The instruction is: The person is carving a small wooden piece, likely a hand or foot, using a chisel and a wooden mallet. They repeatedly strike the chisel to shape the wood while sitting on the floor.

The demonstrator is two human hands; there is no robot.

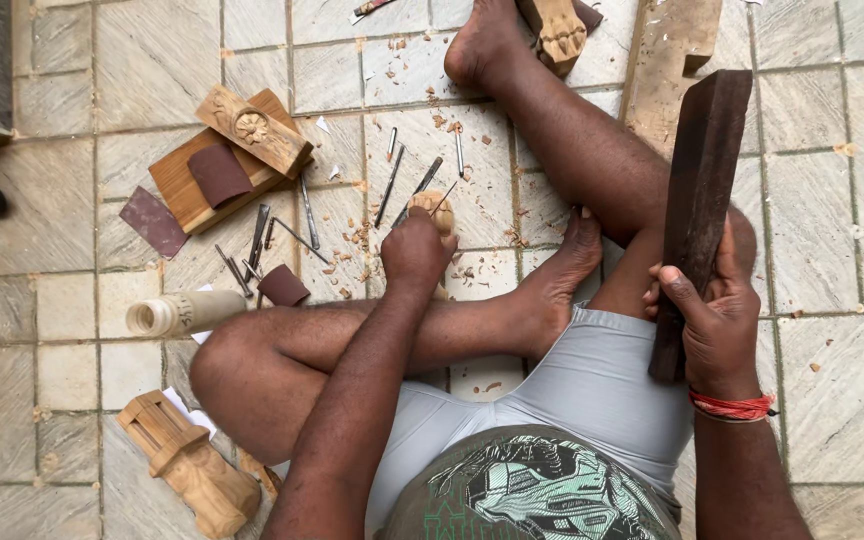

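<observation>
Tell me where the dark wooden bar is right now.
In the head view the dark wooden bar stands on the right side, gripped near its lower end by the right hand, just beside the bent knee and below a pale wooden block.

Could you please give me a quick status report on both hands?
Left hand grips a small wooden piece over the chisels. Right hand holds the dark wooden mallet upright. Nothing between them.

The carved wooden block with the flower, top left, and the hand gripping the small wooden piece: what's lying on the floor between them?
In the head view, between the carved block and the left hand lie thin metal carving tools and wood shavings on the tiled floor.
</observation>
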